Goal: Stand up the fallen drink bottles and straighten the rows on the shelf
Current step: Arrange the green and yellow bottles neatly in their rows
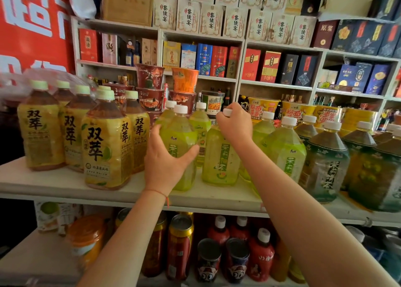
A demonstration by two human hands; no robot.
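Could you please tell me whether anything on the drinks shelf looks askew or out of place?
No bottle lies fallen. The yellow-labelled tea bottles stand staggered rather than in rows. The right hand grips the cap of a pale green tea bottle, slightly tilted.

Both arms reach up. The left hand (166,163) spreads wide (thumb out); the right hand (235,123) curls tight.
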